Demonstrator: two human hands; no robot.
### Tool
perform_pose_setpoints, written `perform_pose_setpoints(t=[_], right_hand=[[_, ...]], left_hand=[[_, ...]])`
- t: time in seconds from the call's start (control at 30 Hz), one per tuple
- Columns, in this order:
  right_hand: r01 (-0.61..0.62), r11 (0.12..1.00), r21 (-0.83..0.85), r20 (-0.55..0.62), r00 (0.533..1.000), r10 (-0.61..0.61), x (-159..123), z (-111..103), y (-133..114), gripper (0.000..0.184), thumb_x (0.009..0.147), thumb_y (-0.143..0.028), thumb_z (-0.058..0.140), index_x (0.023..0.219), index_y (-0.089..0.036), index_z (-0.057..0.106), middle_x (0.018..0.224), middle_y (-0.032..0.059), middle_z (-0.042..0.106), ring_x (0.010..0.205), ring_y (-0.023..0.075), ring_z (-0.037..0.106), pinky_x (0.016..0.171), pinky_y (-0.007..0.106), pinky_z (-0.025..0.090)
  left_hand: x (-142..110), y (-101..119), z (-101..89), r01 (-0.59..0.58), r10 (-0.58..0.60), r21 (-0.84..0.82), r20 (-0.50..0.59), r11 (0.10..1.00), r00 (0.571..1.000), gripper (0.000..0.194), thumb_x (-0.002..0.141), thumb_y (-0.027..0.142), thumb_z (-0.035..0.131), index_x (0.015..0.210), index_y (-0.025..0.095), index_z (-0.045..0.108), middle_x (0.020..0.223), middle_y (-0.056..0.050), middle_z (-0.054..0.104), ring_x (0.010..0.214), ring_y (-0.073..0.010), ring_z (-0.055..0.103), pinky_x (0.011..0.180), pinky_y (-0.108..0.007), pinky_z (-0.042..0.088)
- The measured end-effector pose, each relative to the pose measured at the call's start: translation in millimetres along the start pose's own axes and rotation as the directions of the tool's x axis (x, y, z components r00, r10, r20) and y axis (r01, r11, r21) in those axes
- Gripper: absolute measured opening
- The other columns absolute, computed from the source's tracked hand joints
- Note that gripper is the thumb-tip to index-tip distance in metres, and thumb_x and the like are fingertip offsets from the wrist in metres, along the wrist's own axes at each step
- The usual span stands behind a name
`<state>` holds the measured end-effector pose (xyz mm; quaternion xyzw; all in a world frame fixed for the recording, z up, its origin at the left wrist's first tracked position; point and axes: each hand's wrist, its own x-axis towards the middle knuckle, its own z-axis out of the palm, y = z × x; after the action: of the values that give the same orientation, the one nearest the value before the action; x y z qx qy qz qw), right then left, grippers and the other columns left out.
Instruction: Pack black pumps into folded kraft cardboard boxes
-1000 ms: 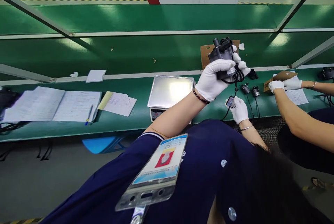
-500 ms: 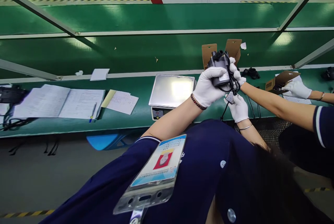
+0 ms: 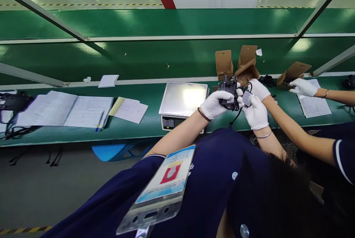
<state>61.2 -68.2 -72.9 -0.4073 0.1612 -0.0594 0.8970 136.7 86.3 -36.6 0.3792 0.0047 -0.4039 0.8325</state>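
My left hand (image 3: 215, 105), in a white glove, is closed around a black power adapter (image 3: 226, 89) with a coiled black cable (image 3: 235, 101) bunched at its right side. My gloved right hand (image 3: 255, 114) is closed beside it, gripping a small grey printed tag (image 3: 246, 98). A black cable end hangs below, between my hands. Just behind my right hand, a co-worker's gloved hand (image 3: 260, 89) reaches in by the open cardboard boxes; its fingertips are partly hidden.
A digital scale (image 3: 184, 97) stands left of my hands. Open cardboard boxes (image 3: 224, 62) sit behind them. Farther left lie loose papers (image 3: 130, 109) and an open notebook (image 3: 88, 109) with a pen. At right, a co-worker's other gloved hand (image 3: 303, 87) touches another box (image 3: 295, 70).
My left hand has lowered slightly with the adapter. My right hand has come up beside it, tag turned upward. The co-worker's nearer hand has drawn off the adapter; the right-hand box has shifted back.
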Motion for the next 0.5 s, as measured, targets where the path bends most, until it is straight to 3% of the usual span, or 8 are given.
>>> perform_pose_setpoints(t=[0.17,0.3,0.4,0.5], right_hand=[[0.067,0.998,-0.022,-0.136,0.988,-0.069,-3,-3,-1,0.018,0.091,-0.035,0.061,0.103,-0.022,0.062,0.107,0.0056,0.071,0.094,0.0198,0.068,0.075,0.037,0.061],[0.131,0.966,-0.223,-0.215,0.96,-0.18,-6,4,5,0.026,0.086,-0.039,0.066,0.106,-0.023,0.062,0.103,0.0038,0.07,0.089,0.0181,0.068,0.07,0.031,0.06],[0.214,0.896,-0.388,-0.248,0.913,-0.325,-6,14,9,0.026,0.084,-0.04,0.064,0.104,-0.024,0.061,0.107,0.0038,0.068,0.098,0.0165,0.066,0.085,0.032,0.058],[0.195,0.876,-0.441,-0.159,0.944,-0.29,-8,17,4,0.024,0.086,-0.045,0.061,0.1,-0.026,0.057,0.109,0.0041,0.066,0.112,0.0169,0.061,0.1,0.035,0.052]], left_hand=[[0,6,-1.7,0.019,-0.014,-0.055,0.085,0.998,0.996,0.046,0.061,0.008,0.07,0.106,0.016,0.069,0.098,-0.005,0.072,0.082,-0.0201,0.07,0.093,-0.049,0.055],[6,-1,-4.8,0.004,-0.011,0.053,0.128,0.999,0.992,0.04,0.056,0.011,0.076,0.095,0.015,0.07,0.086,-0.004,0.072,0.072,-0.0178,0.067,0.081,-0.04,0.056],[9,-16,-0.8,-0.083,0.057,0.206,0.13,0.975,0.99,0.032,0.053,0.012,0.081,0.082,0.014,0.067,0.076,-0.001,0.069,0.068,-0.0155,0.063,0.073,-0.032,0.053],[9,-32,6.8,-0.159,0.139,0.296,0.086,0.942,0.987,0.057,0.048,0.01,0.087,0.099,0.016,0.065,0.098,-0.004,0.071,0.091,-0.0201,0.066,0.085,-0.033,0.054]])
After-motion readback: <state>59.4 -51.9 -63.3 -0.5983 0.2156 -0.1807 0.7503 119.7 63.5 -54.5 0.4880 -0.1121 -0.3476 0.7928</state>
